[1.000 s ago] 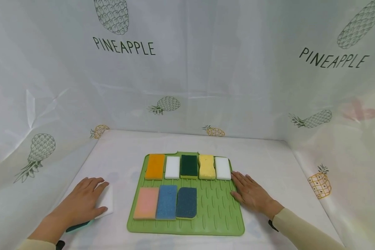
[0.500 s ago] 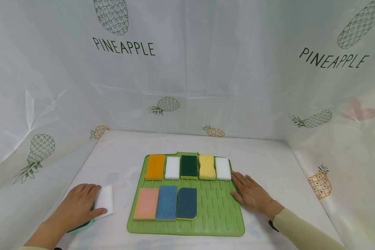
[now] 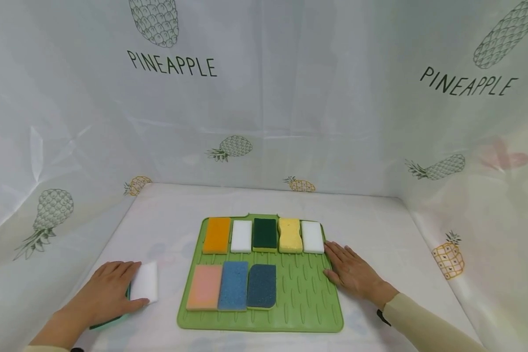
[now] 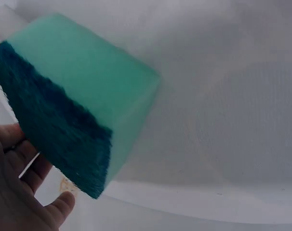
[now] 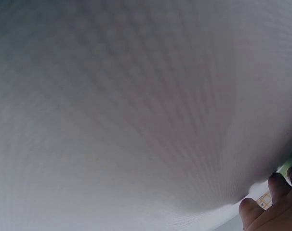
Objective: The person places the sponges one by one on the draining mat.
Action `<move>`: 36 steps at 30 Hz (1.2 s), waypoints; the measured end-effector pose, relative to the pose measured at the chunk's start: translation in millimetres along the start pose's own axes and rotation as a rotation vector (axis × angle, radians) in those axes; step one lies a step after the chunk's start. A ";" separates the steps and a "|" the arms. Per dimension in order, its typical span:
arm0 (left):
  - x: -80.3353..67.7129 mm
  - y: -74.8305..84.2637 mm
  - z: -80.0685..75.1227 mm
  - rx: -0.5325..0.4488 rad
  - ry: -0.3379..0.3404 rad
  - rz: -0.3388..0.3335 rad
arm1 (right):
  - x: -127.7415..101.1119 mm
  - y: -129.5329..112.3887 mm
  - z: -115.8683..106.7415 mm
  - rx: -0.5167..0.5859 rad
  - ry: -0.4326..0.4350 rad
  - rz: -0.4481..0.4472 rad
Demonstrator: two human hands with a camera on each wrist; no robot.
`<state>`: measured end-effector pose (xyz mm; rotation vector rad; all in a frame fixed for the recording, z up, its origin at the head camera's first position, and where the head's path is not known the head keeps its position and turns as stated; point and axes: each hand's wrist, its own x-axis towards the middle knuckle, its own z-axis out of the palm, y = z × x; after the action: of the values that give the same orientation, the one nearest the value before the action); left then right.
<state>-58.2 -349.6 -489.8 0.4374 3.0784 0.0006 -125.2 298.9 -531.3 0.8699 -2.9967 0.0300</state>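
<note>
**Left hand on teal sponge, right hand flat at mat edge**

Left hand [image 3: 103,296] lies over a teal foam sponge with a dark scouring side [image 4: 73,103], fingers [image 4: 59,207] curled around it, thumb toward a white rectangular foam sponge [image 3: 144,288]. In the head view only a sliver of the teal sponge shows under the palm; it sits on the table at the left, off the mat, touching the white sponge on its right. The left wrist view shows the scouring face toward the palm.

Right hand [image 3: 351,274] rests flat, fingers straight and relaxed, holding nothing. It lies at the right edge of a green ribbed silicone mat [image 3: 303,298], fingertips just beside a white sponge at the right end of the back row [image 3: 312,236].

Back row on the mat, left to right: orange sponge [image 3: 217,235], white sponge [image 3: 241,236], dark green sponge [image 3: 264,234], yellow waisted sponge [image 3: 290,235], then that white one. Front row: pink sponge [image 3: 205,287], blue sponge [image 3: 233,285], dark blue sponge with rounded corners [image 3: 262,286], all touching side by side.

White table [image 3: 378,230], pineapple-print cloth backdrop [image 3: 264,98] all round. The right wrist view shows mostly blurred white cloth.
</note>
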 end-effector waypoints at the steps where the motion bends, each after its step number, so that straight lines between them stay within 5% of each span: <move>1: 0.1 -1.4 0.4 -0.004 -0.010 -0.001 | 0.3 -0.1 0.2 -0.001 0.000 0.000; 13: 11.9 -5.5 0.8 -0.004 0.021 -0.003 | 0.7 -0.6 1.2 0.011 -0.005 0.005; 21: 39.0 -3.3 -9.6 0.035 0.226 0.063 | 1.3 0.4 1.9 -0.007 -0.010 0.006; 29: 79.8 20.9 -25.2 0.109 0.444 0.212 | 0.7 0.5 0.7 -0.003 0.002 0.009; 36: 106.2 63.3 -44.2 0.118 0.447 0.237 | 1.1 0.5 -1.1 -0.021 -0.011 0.009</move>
<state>-144.0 -259.0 -448.7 0.9236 3.4446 -0.0890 -126.4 298.8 -530.2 0.8570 -3.0054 -0.0054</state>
